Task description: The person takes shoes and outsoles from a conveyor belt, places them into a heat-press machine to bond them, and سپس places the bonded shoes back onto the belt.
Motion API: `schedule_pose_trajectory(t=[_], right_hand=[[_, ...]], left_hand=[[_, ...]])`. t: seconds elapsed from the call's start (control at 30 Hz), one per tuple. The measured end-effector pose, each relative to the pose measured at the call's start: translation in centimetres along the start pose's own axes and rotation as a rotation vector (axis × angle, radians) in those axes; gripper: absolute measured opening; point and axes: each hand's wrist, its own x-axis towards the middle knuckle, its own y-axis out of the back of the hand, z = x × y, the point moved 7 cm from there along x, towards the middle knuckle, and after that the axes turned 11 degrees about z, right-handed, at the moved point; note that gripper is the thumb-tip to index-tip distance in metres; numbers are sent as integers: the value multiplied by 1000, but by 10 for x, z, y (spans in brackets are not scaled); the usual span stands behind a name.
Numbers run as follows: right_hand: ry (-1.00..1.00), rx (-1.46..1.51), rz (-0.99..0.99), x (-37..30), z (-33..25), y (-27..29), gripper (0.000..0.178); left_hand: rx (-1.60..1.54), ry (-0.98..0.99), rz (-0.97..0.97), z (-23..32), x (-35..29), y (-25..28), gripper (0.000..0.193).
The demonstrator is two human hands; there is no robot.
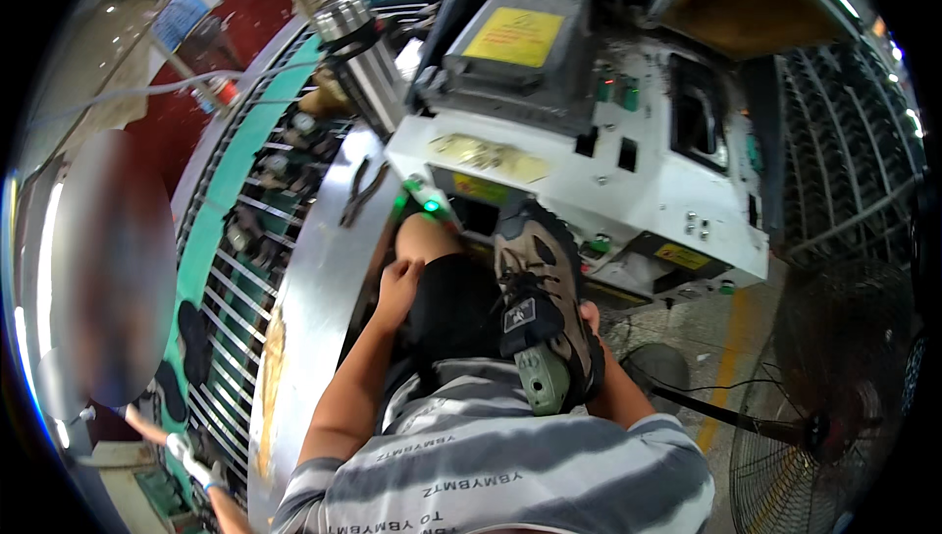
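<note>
A brown and black shoe (551, 289) is held up near the middle of the view, its toe pointed toward 12 o'clock and its heel toward 5. Much appears to be done on it: laces are threaded, and a dark sole runs along the 3 o'clock edge, though whether it is firmly bonded cannot be told. A green block (545, 372), judged to be a last, is seated in the heel opening, so the shoe is judged not yet finished.

The right hand (591, 317) is judged to be closed around the sole edge, at 3 o'clock from the shoe's middle; most of its fingers are hidden. The left hand (398, 289), at 9 o'clock, is loosely curled by the knee with nothing seen in it; how tightly its fingers are pressed together cannot be told.

Beyond the toe, toward 1 o'clock, a white-fronted machine (569, 178) is seen; contact with the shoe cannot be confirmed. Pliers (361, 192) are left unused on the metal bench (319, 274) at 10 o'clock.
</note>
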Motion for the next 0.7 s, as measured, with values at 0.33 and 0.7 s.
schedule_pose_trajectory(t=[0.33,0.7], right_hand=[[1251,-847,932,-177,-312,-35,90],[1015,-1752,1511,-60,-563,-122,95]], left_hand=[[582,513,-830,-42,-62,-100,62],[626,441,-546,-41,-43,-110,62]])
